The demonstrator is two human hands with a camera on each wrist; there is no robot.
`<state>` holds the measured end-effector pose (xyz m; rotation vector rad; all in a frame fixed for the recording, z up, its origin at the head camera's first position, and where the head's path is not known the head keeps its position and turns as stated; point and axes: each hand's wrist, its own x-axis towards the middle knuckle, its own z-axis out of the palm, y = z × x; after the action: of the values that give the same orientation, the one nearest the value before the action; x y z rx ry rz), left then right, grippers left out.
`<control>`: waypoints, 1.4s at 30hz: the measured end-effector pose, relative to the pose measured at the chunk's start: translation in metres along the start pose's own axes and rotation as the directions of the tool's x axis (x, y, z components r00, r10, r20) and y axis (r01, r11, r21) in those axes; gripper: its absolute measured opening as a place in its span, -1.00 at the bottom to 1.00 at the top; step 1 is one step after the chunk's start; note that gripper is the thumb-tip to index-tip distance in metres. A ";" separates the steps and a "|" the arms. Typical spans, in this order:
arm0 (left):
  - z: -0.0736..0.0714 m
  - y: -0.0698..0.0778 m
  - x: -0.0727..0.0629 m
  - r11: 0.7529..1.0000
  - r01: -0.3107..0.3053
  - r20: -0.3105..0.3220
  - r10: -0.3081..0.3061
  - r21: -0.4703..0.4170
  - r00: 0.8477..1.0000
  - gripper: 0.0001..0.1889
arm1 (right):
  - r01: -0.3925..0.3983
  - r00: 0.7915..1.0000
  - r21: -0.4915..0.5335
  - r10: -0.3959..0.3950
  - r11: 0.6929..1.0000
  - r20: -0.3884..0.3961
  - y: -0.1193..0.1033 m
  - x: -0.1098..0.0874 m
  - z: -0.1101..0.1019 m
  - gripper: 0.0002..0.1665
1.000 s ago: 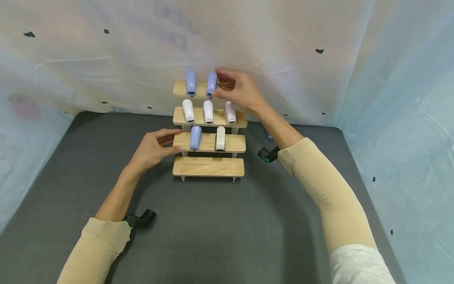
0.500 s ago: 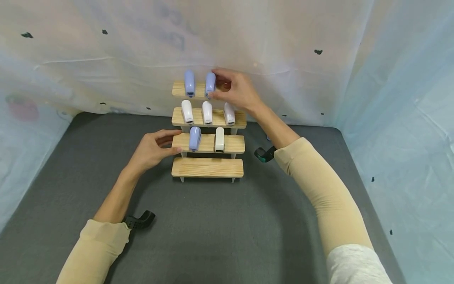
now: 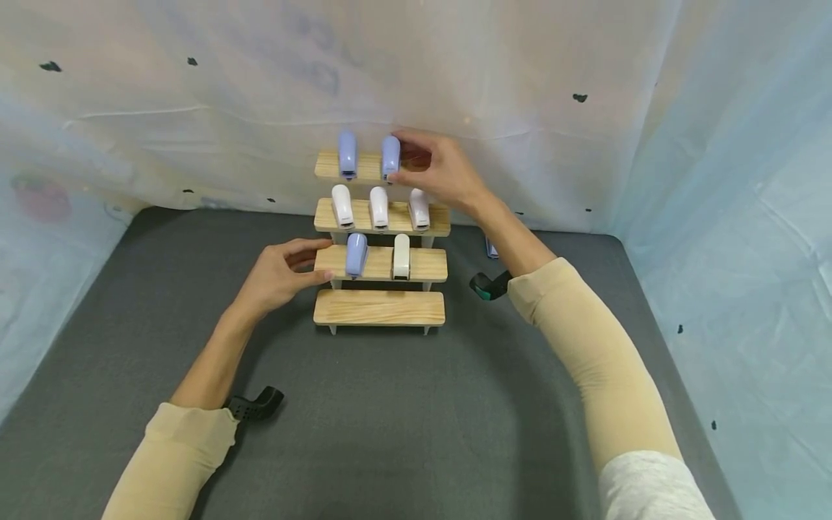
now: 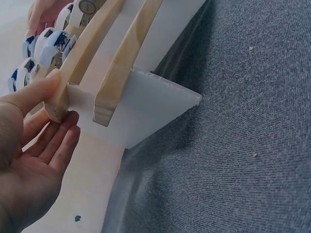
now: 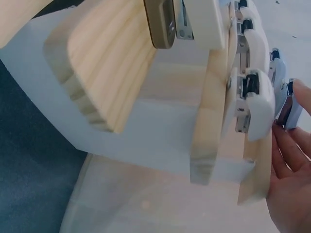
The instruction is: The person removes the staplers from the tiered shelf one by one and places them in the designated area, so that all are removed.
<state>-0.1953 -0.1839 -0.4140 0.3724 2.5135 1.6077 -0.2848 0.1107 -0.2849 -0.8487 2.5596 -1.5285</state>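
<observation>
On the top step of a tiered wooden rack [image 3: 380, 308], two light-blue staplers stand side by side. My right hand [image 3: 442, 167] pinches the right-hand blue stapler [image 3: 391, 155] between thumb and fingers; the right wrist view also shows this stapler [image 5: 290, 107] at the fingertips. The other blue stapler [image 3: 347, 153] stands to its left, apart from it. My left hand [image 3: 276, 274] grips the left end of the step second from the bottom, thumb in front and fingers behind, as the left wrist view shows. That step bears a blue stapler [image 3: 356, 253] and a cream stapler [image 3: 401, 256].
Three white staplers, including the middle one [image 3: 379, 206], stand on the step below the top. Another blue item [image 3: 492, 248] lies on the dark table [image 3: 383, 419], partly behind my right forearm. A pale curtain [image 3: 494, 87] hangs close behind the rack.
The pinched blue stapler has shifted slightly right along the top step with my right hand. My left hand keeps its hold on the rack.
</observation>
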 end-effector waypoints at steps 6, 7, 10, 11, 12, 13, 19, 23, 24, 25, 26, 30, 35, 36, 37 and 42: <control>-0.002 0.000 -0.006 1.000 0.015 0.006 -0.015 0.020 1.000 -0.40 | 0.039 0.999 0.018 -0.039 0.999 -0.012 -0.016 -0.020 -0.007 -0.30; -0.002 0.000 -0.007 1.000 0.017 0.006 -0.017 0.024 1.000 -0.40 | 0.043 0.999 0.021 -0.043 0.999 -0.014 -0.016 -0.023 -0.008 -0.30; -0.002 0.000 -0.009 0.999 0.017 0.005 -0.018 0.028 1.000 -0.40 | 0.040 0.999 0.036 -0.039 0.999 -0.020 -0.015 -0.032 -0.012 -0.31; -0.002 0.000 -0.009 0.999 0.016 0.003 -0.017 0.029 1.000 -0.40 | 0.039 0.999 0.039 -0.038 0.998 -0.025 -0.014 -0.035 -0.013 -0.32; -0.001 0.000 -0.010 0.999 0.017 0.002 -0.017 0.028 1.000 -0.40 | 0.038 0.999 0.040 -0.037 0.998 -0.028 -0.013 -0.038 -0.014 -0.32; -0.001 0.000 -0.011 0.999 0.017 0.002 -0.017 0.027 1.000 -0.40 | 0.037 0.999 0.041 -0.035 0.999 -0.033 -0.013 -0.041 -0.016 -0.33; -0.001 -0.001 -0.012 1.000 0.006 -0.001 -0.006 0.025 1.000 -0.41 | 0.031 0.997 0.015 -0.029 0.999 -0.077 -0.007 -0.060 -0.028 -0.32; -0.001 -0.001 -0.011 1.000 0.002 -0.009 -0.002 0.025 1.000 -0.41 | 0.024 0.995 -0.025 -0.026 0.999 -0.096 0.000 -0.071 -0.037 -0.32; -0.002 -0.001 -0.012 1.000 0.002 -0.010 -0.002 0.024 1.000 -0.41 | 0.021 0.995 -0.031 -0.024 0.999 -0.096 0.002 -0.074 -0.039 -0.32; -0.002 -0.001 -0.012 1.000 0.003 -0.011 -0.003 0.025 1.000 -0.41 | 0.015 0.995 -0.031 -0.018 0.999 -0.096 0.005 -0.077 -0.041 -0.32; -0.002 -0.001 -0.012 1.000 0.005 -0.011 -0.004 0.025 1.000 -0.41 | 0.010 0.995 -0.031 -0.013 0.999 -0.097 0.007 -0.080 -0.043 -0.32; -0.003 -0.002 -0.013 1.000 -0.006 -0.010 0.006 0.004 1.000 -0.43 | -0.011 0.994 -0.021 0.008 1.000 -0.108 0.016 -0.093 -0.049 -0.31; -0.002 -0.003 -0.015 1.000 -0.016 -0.009 0.016 -0.010 1.000 -0.45 | -0.032 0.992 0.010 0.033 0.999 -0.120 0.028 -0.106 -0.057 -0.31; -0.002 -0.003 -0.015 1.000 -0.017 -0.008 0.016 -0.010 1.000 -0.45 | -0.039 0.992 0.011 0.040 0.999 -0.120 0.031 -0.109 -0.059 -0.31; -0.002 -0.003 -0.015 1.000 -0.017 -0.007 0.017 -0.008 1.000 -0.45 | -0.047 0.992 0.013 0.048 0.999 -0.119 0.033 -0.112 -0.061 -0.30; 0.000 -0.004 -0.015 1.000 -0.014 -0.008 0.014 0.003 1.000 -0.44 | -0.070 0.990 0.051 0.076 0.996 -0.123 0.066 -0.119 -0.071 -0.27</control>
<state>-0.1817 -0.1898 -0.4174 0.3848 2.5253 1.6141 -0.2336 0.2483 -0.3306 -0.6666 2.5955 -1.6632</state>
